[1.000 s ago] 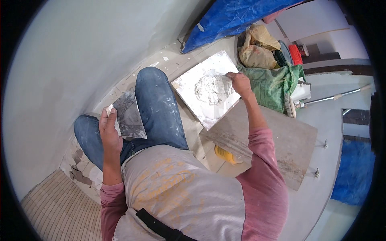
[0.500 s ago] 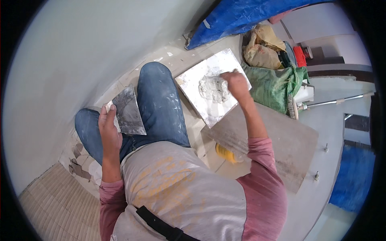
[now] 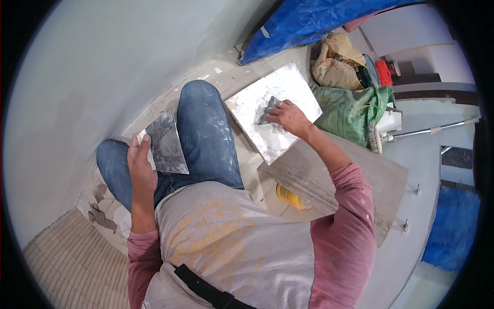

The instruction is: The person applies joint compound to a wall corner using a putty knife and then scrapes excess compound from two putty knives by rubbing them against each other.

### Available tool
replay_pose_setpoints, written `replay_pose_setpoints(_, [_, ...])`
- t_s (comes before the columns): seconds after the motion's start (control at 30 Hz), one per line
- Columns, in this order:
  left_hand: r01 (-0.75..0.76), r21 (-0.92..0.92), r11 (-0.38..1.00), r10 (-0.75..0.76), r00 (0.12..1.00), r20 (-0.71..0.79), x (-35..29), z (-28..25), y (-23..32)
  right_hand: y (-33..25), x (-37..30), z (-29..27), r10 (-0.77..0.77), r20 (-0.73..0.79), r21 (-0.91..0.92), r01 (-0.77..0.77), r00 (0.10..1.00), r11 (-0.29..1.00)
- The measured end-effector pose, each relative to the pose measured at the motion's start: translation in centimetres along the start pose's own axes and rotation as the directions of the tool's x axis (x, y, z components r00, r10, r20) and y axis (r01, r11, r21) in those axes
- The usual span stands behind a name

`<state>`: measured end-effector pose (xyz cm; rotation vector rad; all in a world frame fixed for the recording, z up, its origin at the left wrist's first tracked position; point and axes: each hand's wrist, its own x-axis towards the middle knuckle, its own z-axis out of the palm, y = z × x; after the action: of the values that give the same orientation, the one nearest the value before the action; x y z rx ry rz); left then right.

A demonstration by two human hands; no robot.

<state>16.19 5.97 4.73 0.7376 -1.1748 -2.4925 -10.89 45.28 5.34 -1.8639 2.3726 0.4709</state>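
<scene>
My left hand (image 3: 140,160) is closed on the pale edge of a plastering trowel (image 3: 169,147), a flat grey metal blade with whitish smears, held above my lap. Its handle is hidden. Out to the right, my right hand (image 3: 289,117) grips a small grey scraper (image 3: 271,104), its fingers wrapped over the top. The scraper's blade presses into grey-white putty (image 3: 269,127) spread over a white square board (image 3: 296,82). The board rests beyond my right knee.
A smooth pale wall (image 3: 113,67) rises at the left. Past the board lie a green woven sack (image 3: 355,110), a beige bag (image 3: 334,67) and a blue tarp (image 3: 309,23). Nearer me are a grey-brown slab (image 3: 355,185) and a yellow round item (image 3: 289,196). A metal pole (image 3: 435,130) leans farther right.
My right hand has moved left and slightly nearer across the board, turning so the scraper's grey blade shows. The putty heap looks flatter. My left hand and the trowel have hardly moved.
</scene>
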Motion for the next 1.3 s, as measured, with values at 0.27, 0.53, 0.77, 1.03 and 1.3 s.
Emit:
replay_pose_setpoints(0.27, [-0.04, -0.008, 0.999, 0.04, 0.999, -0.002, -0.6, 0.1, 0.8, 6.9, 0.7, -3.0, 0.123, 0.087, -0.234, -0.1, 0.989, 0.967])
replay_pose_setpoints(0.53, [-0.011, -0.018, 1.0, 0.011, 1.0, -0.022, -0.4, 1.0, 0.4, 4.8, 1.1, 2.0, 0.256, -0.025, -0.069, -0.257, 0.966, 0.964])
replay_pose_setpoints(0.77, [-0.022, 0.061, 0.998, 0.028, 0.994, -0.106, -0.2, -0.3, 0.4, 2.7, -3.9, -4.5, 0.593, -0.041, 0.222, -0.572, 0.804, 0.79])
replay_pose_setpoints(1.03, [0.008, 0.039, 0.999, -0.002, 0.988, -0.153, 0.6, -0.6, -0.8, -6.4, -12.8, 6.9, 0.675, 0.737, 0.663, -0.159, -0.037, -0.732])
replay_pose_setpoints(1.3, [0.016, 0.009, 1.0, -0.015, 0.997, -0.07, 0.8, -0.4, -0.5, -14.8, -8.0, 9.1, 0.518, 0.852, 0.469, 0.329, 0.078, -0.82])
